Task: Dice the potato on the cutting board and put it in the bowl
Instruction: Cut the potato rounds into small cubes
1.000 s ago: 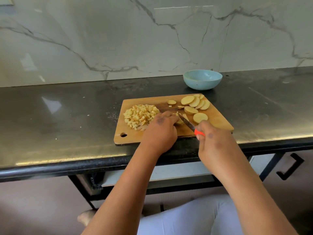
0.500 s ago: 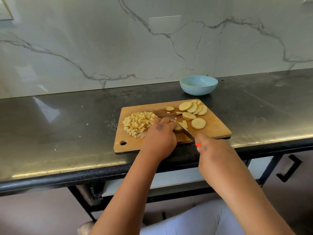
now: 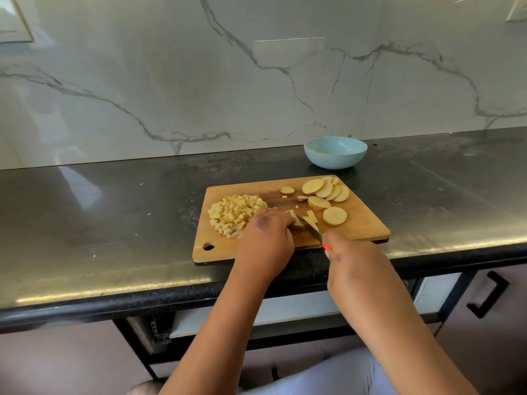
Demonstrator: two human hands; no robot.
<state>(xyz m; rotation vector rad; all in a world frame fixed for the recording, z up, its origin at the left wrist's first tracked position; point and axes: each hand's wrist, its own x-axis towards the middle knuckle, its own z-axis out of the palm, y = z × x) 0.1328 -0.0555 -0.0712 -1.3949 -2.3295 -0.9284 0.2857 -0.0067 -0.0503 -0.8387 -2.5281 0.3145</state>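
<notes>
The right hand (image 3: pixel 353 263) clenches the knife (image 3: pixel 309 228), hiding most of its orange handle. The blade slants away leftward into potato strips (image 3: pixel 310 216), partly hidden under the left hand's (image 3: pixel 266 240) curled, gripping fingers (image 3: pixel 285 220) on the cutting board (image 3: pixel 362 223).

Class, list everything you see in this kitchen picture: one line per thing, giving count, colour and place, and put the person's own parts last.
Cutting board: one, brown wood, on the counter near its front edge.
Diced potato: one heap, pale yellow, left part of the board.
Potato slices: several, pale yellow, right part of the board.
Bowl: one, light blue, on the counter behind the board.
Knife: one, dark blade, orange handle, over the board's middle.
Counter: one, black, below a marble wall.
Left hand: holds potato pieces on the board.
Right hand: grips the knife.
</notes>
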